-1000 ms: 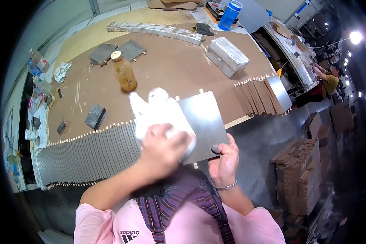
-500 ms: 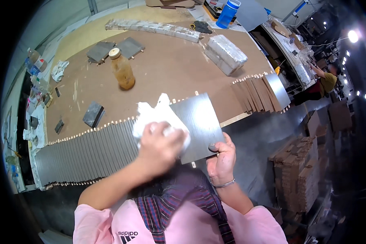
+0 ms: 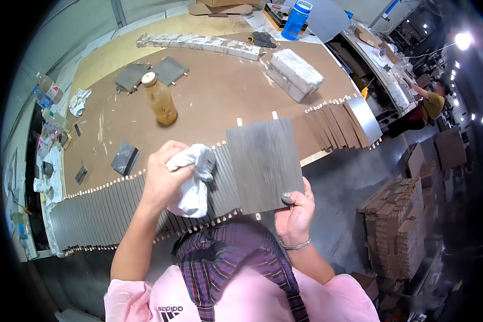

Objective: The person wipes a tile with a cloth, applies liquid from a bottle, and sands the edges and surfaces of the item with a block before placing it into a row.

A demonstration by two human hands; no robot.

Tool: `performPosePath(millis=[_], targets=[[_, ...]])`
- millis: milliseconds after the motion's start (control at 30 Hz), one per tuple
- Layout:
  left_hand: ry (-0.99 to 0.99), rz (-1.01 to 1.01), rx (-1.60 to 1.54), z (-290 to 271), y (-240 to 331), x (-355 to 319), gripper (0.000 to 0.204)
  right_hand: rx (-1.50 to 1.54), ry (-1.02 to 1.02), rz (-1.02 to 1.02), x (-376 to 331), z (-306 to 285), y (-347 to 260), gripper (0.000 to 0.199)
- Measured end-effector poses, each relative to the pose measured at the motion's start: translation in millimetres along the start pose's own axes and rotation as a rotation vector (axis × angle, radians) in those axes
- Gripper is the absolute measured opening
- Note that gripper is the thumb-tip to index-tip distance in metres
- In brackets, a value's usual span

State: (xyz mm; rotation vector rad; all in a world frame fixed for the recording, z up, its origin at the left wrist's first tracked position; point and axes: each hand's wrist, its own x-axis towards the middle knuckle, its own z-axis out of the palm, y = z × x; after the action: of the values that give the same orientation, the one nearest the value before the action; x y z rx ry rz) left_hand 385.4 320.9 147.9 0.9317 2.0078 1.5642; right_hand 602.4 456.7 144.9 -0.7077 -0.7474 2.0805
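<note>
The left hand [image 3: 165, 173] is gripping a white cloth [image 3: 192, 193], fingers wrapping its bunched folds; the right hand [image 3: 295, 213] is pinching a grey wood-grain panel [image 3: 265, 166] near its lower right corner, thumb pressing the face. The panel is being held over the near edge of the surface [image 3: 214, 96], beside a panel row [image 3: 112, 209]. It is appearing light, stiff and smooth, its pegs [image 3: 275, 115] possibly fragile; the side edges are offering the safest hold
</note>
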Motion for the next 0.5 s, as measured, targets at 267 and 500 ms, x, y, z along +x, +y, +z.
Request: performPosePath(millis=[267, 500], targets=[[-0.186, -0.007, 0.069, 30, 21, -11, 0.035, 0.037, -0.013, -0.052, -4, -1, 10, 0.049], [-0.005, -0.035, -0.211, 19, 4, -2, 0.015, 0.111, 0.078, 0.037, -3, 6, 4, 0.050]])
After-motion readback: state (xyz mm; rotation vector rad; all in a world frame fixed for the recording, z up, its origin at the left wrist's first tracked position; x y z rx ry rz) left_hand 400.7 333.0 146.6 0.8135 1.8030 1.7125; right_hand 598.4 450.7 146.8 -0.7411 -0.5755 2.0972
